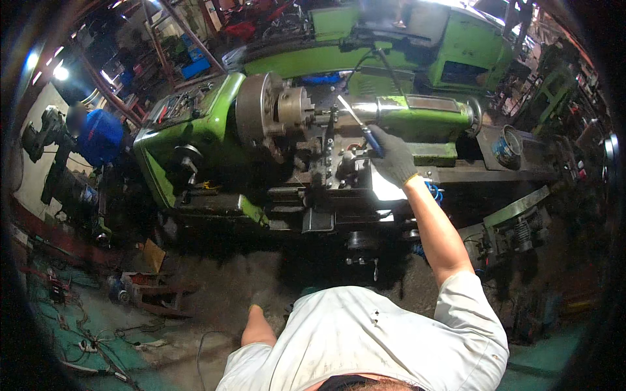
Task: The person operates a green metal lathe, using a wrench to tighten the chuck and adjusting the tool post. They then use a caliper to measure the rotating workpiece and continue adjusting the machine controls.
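Observation:
My right hand [394, 158], in a dark knit glove, is closed around the blue handle of a tool with a narrow, bright blade [352, 112]. The blade points up and left over the green lathe, near its tool post [330, 146] and tailstock [417, 117]. To the left of the blade is the lathe chuck [293, 107], with a thin metal piece between it and the tailstock. My left forearm [258, 329] hangs low beside my body. The left hand is lost in the dark, so its fingers do not show.
A tin can [507, 148] stands at the right end of the lathe bed. Levers and a crank handle [375, 268] stick out from the lathe's front. On the floor at left are a rusty metal frame [156, 293] and loose cables [98, 348]. At far left another person wears blue [101, 135].

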